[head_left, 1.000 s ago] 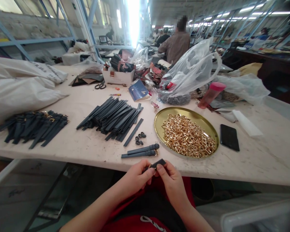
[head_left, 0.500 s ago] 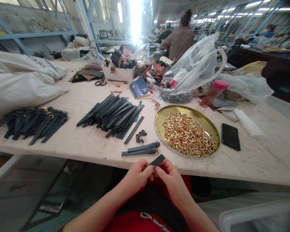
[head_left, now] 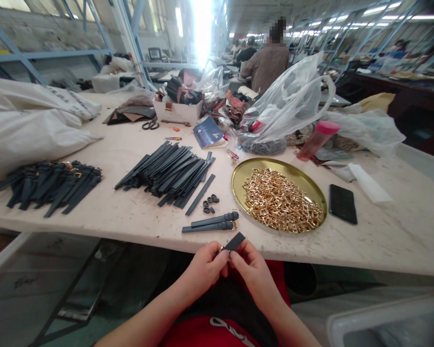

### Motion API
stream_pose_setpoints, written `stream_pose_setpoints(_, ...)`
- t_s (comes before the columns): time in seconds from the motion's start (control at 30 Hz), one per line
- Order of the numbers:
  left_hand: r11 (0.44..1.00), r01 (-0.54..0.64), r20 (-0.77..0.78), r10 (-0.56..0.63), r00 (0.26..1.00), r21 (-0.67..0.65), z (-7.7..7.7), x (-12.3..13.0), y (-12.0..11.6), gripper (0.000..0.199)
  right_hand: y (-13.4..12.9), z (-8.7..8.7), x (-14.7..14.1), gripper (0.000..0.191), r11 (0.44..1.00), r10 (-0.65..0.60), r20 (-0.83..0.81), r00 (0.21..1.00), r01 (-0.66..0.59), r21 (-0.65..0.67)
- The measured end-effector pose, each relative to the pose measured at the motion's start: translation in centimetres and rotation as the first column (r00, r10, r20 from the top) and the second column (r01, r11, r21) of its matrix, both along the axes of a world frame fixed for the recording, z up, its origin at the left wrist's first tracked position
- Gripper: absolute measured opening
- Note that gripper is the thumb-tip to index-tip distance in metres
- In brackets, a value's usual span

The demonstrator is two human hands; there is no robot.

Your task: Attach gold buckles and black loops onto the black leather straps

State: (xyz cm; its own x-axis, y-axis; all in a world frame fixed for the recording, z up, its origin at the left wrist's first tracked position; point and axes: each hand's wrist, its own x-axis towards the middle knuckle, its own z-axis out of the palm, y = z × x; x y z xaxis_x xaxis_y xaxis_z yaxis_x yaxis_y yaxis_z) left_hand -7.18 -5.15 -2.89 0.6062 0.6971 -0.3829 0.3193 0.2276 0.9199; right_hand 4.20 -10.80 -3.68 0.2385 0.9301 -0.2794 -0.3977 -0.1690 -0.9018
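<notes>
A short dark strap (head_left: 235,241) with a gold buckle (head_left: 222,248) is held between my two hands, just off the table's front edge. My left hand (head_left: 210,262) pinches the buckle end. My right hand (head_left: 251,262) has its fingers closed on the strap's other part. Two straps with buckles (head_left: 213,222) lie on the table just beyond my hands. Several small dark loops (head_left: 210,203) sit beside a single flat strip (head_left: 200,194). A large pile of dark strips (head_left: 166,173) is behind them. To the right, a round gold tray (head_left: 239,177) holds a heap of gold buckles (head_left: 280,200).
Buckled straps (head_left: 54,185) lie by a white sack (head_left: 32,125) at the left. A black phone (head_left: 343,204) is right of the tray. Behind stand a blue booklet (head_left: 208,132), scissors (head_left: 150,125), a white box (head_left: 177,112), a plastic bag (head_left: 292,101) and a pink-lidded container (head_left: 317,140). A person (head_left: 267,62) sits beyond.
My fingers have shifted slightly around the strap, and less of the gold buckle shows between them. The view has moved a little; the things on the table lie as before.
</notes>
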Motion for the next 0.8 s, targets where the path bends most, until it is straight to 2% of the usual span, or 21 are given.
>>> stream_pose_setpoints(0.1,0.999,0.003,-0.006,-0.003,1.000,0.034,-0.1,0.0,-0.1,0.026,-0.1,-0.6,0.5,0.015,1.000,-0.004,0.243,0.970,-0.002,0.025)
stream_pose_setpoints(0.17,0.998,0.017,-0.007,-0.017,1.000,0.058,-0.1,0.0,-0.2,0.026,-0.3,-1.1,0.9,0.014,0.999,0.028,0.339,0.940,-0.042,0.033)
stream_pose_setpoints(0.33,0.989,0.094,-0.035,-0.090,0.995,0.113,-0.2,-0.3,-0.5,0.030,-0.3,-1.4,1.8,0.012,0.983,0.163,0.403,0.900,-0.182,0.008)
stream_pose_setpoints(0.5,0.983,0.102,-0.076,-0.091,0.993,0.151,-0.1,-0.5,-0.7,0.029,-0.4,-1.1,1.6,0.014,0.995,0.034,0.707,0.707,-0.093,0.045)
stream_pose_setpoints(0.53,0.985,0.098,-0.085,-0.087,0.993,0.143,0.0,-0.5,-0.7,0.027,-0.5,-1.0,1.6,0.014,0.995,0.030,0.708,0.705,-0.089,0.047)
stream_pose_setpoints(0.57,0.987,0.097,-0.092,-0.085,0.992,0.130,0.1,-0.5,-0.7,0.025,-0.5,-1.0,1.6,0.015,0.994,0.055,0.673,0.737,-0.104,0.033)
stream_pose_setpoints(0.63,0.991,0.094,-0.093,-0.086,0.992,0.090,0.2,-0.5,-0.7,0.024,-0.5,-1.0,1.6,0.016,0.985,0.154,0.524,0.838,-0.170,-0.018)
stream_pose_setpoints(0.7,0.995,0.084,-0.082,-0.080,0.993,0.052,0.3,-0.6,-0.7,0.025,-0.5,-0.9,1.8,0.015,0.972,0.229,0.383,0.895,-0.232,-0.039)
stream_pose_setpoints(0.73,0.996,0.079,-0.079,-0.075,0.994,0.042,0.3,-0.6,-0.8,0.025,-0.5,-0.8,1.8,0.013,0.970,0.237,0.364,0.901,-0.242,-0.032)
stream_pose_setpoints(0.8,0.996,0.081,-0.080,-0.077,0.994,0.047,0.3,-0.6,-0.9,0.024,-0.6,-0.5,1.9,0.007,0.972,0.215,0.431,0.876,-0.237,-0.004)
